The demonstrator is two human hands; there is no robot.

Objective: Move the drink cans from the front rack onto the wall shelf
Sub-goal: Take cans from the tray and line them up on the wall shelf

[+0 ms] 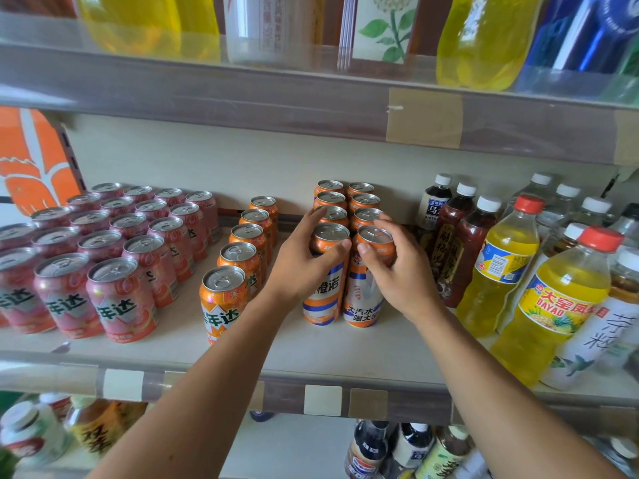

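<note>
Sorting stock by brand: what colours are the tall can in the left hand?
Orange top, white and blue bands below on the tall can, gripped by the left hand; head view.

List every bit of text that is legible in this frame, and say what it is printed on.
"大窑凤梨" and "DAYAO": front yellow drink bottle with red cap.
"大汽水 喝大窑": tall orange-and-white can gripped by the right hand.
"橙诺": tall orange-and-white can gripped by the left hand.
"年达", first character cut off: front pink short can and front orange short can.
Dark bottle labels, upper-shelf and lower-shelf labels: too blurred to read.
</note>
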